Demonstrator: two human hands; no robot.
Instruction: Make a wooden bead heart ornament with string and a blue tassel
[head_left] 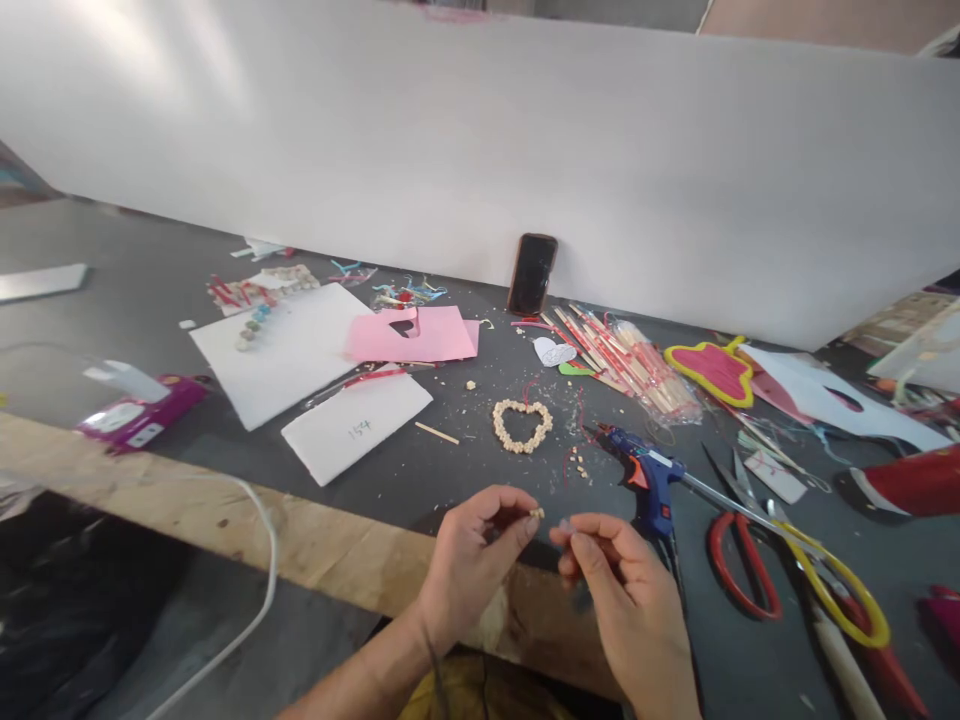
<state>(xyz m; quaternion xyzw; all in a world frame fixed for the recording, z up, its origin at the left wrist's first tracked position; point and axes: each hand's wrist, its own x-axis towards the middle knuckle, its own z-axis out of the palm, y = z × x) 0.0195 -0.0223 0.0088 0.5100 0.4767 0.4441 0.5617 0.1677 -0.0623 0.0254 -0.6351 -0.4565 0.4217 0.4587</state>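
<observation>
Between the thumb and forefinger of my left hand (484, 545) is a small beige wooden piece (538, 513). My right hand (611, 570) is closed in a pinch just to the right of it, on something pale and too small to make out. Beyond both hands, a heart-shaped ring of small beige pieces (525, 446) lies on the dark table (420, 475), with a red thread at its top. A blue hot glue gun (660, 495) rests on its side by my right hand. Small loose beige bits (577, 463) are scattered between the heart and the gun.
Red-handled scissors (750, 580) and yellow-handled scissors (855, 595) lie at right. Bundled sticks (622, 360), a leaning phone (532, 275) and pink paper (439, 335) sit farther back. Left are white foam sheets (352, 425) and a purple power strip (142, 412) with a white cable.
</observation>
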